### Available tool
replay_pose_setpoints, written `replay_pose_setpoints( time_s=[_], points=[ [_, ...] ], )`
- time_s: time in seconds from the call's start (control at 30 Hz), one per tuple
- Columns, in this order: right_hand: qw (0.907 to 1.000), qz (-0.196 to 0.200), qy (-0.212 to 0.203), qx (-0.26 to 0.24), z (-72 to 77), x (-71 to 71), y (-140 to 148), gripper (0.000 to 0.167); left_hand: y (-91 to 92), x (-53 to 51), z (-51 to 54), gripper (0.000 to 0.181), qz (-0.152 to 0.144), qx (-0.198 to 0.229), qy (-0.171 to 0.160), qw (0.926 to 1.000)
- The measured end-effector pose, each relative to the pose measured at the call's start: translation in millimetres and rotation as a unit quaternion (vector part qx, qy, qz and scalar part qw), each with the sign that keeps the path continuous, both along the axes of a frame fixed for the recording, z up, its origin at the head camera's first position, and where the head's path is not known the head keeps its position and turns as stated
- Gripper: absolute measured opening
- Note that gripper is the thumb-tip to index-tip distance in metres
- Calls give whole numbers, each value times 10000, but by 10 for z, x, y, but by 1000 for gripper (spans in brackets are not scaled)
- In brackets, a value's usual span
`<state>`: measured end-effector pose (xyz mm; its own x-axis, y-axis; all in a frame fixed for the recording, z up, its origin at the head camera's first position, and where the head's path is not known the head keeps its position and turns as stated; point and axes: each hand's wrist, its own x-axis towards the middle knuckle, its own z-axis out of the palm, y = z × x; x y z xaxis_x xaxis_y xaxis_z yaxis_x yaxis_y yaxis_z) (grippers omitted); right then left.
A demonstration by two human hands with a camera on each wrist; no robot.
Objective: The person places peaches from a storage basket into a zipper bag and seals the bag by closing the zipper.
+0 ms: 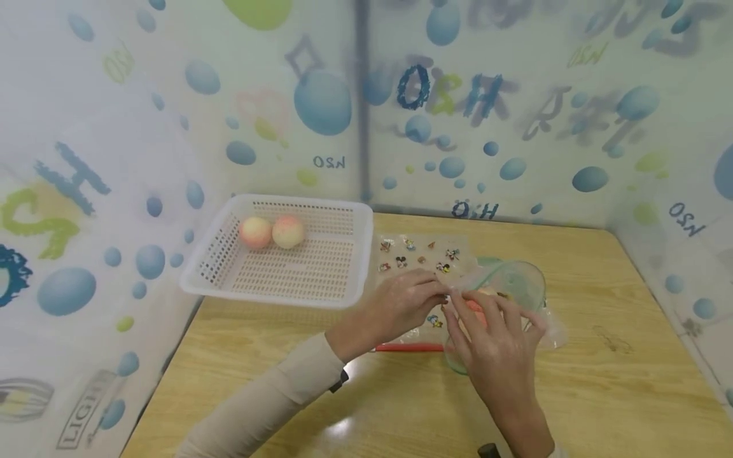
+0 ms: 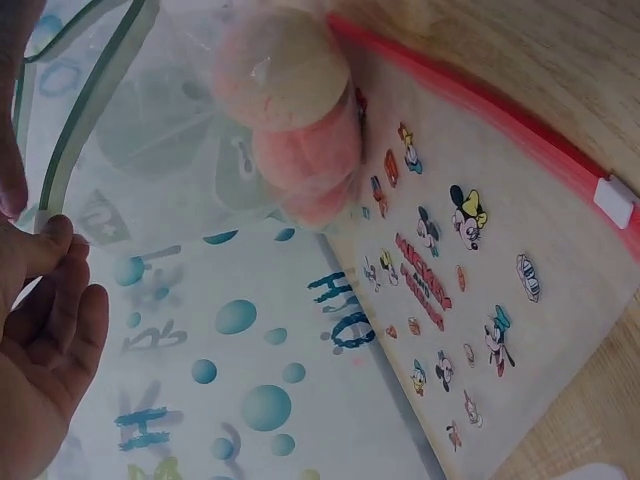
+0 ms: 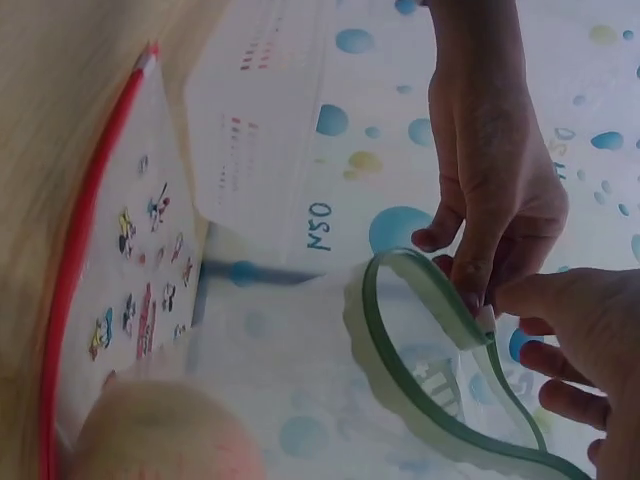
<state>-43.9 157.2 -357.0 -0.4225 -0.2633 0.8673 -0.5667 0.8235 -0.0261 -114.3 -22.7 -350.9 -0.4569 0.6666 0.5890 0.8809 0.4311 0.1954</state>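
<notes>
A clear zip bag (image 1: 529, 280) with a green zip stands over the table, its mouth gaping in the right wrist view. Peaches (image 2: 285, 75) lie inside it. My left hand (image 1: 401, 302) pinches the green zip strip (image 3: 415, 385) at one end, beside a small white slider (image 3: 486, 322). Close against it, my right hand (image 1: 498, 346) holds the same corner between thumb and fingertips. The fingertips of both hands meet there, so the exact grip on the slider is partly hidden. Under the hands lies a flat cartoon-printed bag (image 2: 450, 270) with a red zip.
A white perforated basket (image 1: 275, 299) at the back left holds two peaches (image 1: 272, 233). The wooden table (image 1: 618, 381) is bounded by printed walls (image 1: 487, 146) at the back and sides.
</notes>
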Motion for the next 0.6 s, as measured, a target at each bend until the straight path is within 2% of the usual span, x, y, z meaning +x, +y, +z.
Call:
replay_pose_setpoints(
  time_s=[0.17, 0.37, 0.5, 0.6],
  points=[
    [9981, -257, -416, 376, -39, -78, 33, 40, -36, -7, -41, 21, -128, 15, -170, 9998],
    [9962, -293, -639, 507, -62, -148, 44, 43, -67, -16, -70, 24, -90, -146, -3, 9999],
    [9965, -223, -668, 445, -77, -205, 58, 45, -77, -31, -86, 22, -104, 28, 24, 9999],
    [9980, -104, -569, 249, -103, -232, 71, 42, -76, -46, -99, 19, -61, 118, 212, 9997]
  ],
)
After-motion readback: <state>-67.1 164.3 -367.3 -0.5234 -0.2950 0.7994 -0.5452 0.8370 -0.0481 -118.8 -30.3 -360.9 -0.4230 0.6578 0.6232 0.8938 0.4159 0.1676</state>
